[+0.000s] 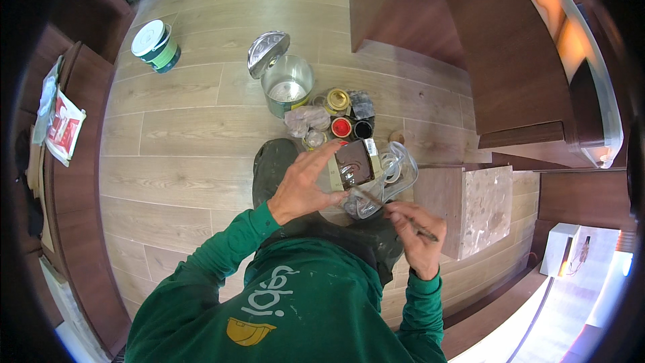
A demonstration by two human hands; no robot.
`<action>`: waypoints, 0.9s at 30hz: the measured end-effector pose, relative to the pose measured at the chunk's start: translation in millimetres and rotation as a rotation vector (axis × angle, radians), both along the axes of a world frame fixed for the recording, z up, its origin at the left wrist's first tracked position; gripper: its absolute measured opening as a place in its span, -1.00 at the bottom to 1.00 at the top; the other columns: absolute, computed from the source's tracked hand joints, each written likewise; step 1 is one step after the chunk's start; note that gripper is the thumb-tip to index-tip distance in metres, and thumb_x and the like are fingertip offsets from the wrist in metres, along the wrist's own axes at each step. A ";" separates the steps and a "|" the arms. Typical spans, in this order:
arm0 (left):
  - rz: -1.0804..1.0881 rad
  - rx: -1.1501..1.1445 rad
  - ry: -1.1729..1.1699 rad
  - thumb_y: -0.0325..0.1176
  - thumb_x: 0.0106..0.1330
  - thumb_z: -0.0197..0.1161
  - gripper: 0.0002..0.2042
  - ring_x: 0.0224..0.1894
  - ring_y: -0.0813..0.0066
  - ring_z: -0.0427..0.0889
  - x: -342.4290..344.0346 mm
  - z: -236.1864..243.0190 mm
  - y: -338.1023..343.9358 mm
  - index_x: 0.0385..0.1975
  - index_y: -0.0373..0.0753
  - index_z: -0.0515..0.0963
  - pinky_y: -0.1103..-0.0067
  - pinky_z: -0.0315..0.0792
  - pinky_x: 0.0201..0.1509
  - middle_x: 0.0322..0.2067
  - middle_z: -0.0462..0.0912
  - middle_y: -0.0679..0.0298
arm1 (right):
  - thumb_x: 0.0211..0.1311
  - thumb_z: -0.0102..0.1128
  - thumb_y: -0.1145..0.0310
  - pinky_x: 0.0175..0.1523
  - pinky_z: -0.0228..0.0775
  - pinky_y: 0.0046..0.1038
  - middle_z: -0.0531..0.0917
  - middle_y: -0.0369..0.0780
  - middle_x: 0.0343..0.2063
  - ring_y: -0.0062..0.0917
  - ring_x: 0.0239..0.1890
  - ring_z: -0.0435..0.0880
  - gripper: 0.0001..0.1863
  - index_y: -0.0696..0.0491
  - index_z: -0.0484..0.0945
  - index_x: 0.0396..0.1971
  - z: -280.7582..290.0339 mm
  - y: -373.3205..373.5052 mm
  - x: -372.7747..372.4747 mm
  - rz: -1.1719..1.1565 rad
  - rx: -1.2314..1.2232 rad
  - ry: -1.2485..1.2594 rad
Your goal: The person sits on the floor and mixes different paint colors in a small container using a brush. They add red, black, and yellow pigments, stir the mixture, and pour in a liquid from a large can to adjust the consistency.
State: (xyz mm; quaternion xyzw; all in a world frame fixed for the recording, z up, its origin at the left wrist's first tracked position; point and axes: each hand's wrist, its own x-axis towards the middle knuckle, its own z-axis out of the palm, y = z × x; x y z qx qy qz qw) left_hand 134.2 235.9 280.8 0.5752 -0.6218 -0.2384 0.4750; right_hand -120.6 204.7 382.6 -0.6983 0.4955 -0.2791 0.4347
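Observation:
My left hand [297,187] spans the left side of a small square container [353,163] of dark brown paint, fingertips by its far corner and thumb by its near one. In my right hand [418,234] is a thin paintbrush [371,197], its handle between thumb and fingers. The brush tip points left, close to the container's near edge and my left thumb. A clear plastic bag [398,173] lies against the container's right side. Just beyond it stand a tin of red paint [341,127] and one of black paint [363,129].
Farther off are a gold-coloured tin [337,100], crumpled plastic [307,121] and a large opened metal can [287,86]. A lidded bucket [156,46] stands on the wood floor at far left. To my right are a paint-marked wooden box [478,212] and dark wood panels [517,47].

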 end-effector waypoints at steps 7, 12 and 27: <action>0.003 0.042 0.014 -0.28 -0.13 0.74 -0.06 0.32 0.04 0.59 -2.2 6.6 1.7 0.39 -0.26 0.44 0.31 0.47 0.39 0.31 0.58 0.03 | 0.28 0.33 0.56 0.01 0.61 -0.37 0.81 0.00 -0.21 -0.32 -0.18 0.82 -0.81 0.23 0.76 -0.14 7.1 1.8 6.8 0.149 -0.213 -0.032; -0.010 0.005 0.018 -0.29 -0.13 0.74 -0.04 0.33 0.06 0.58 -1.7 7.9 1.7 0.40 -0.27 0.44 0.31 0.46 0.41 0.32 0.58 0.03 | 0.25 0.30 0.61 -0.06 0.61 -0.38 0.80 -0.02 -0.24 -0.32 -0.22 0.82 -0.82 0.25 0.75 -0.16 12.8 4.4 8.2 0.063 -0.167 0.015; 0.011 -0.022 -0.003 -0.30 -0.14 0.74 -0.03 0.32 0.04 0.59 0.5 13.3 3.2 0.41 -0.27 0.43 0.31 0.47 0.40 0.32 0.58 0.02 | 0.22 0.32 0.60 0.03 0.61 -0.32 0.81 -0.01 -0.22 -0.23 -0.15 0.82 -0.81 0.23 0.76 -0.17 14.9 6.4 12.6 0.105 -0.228 0.051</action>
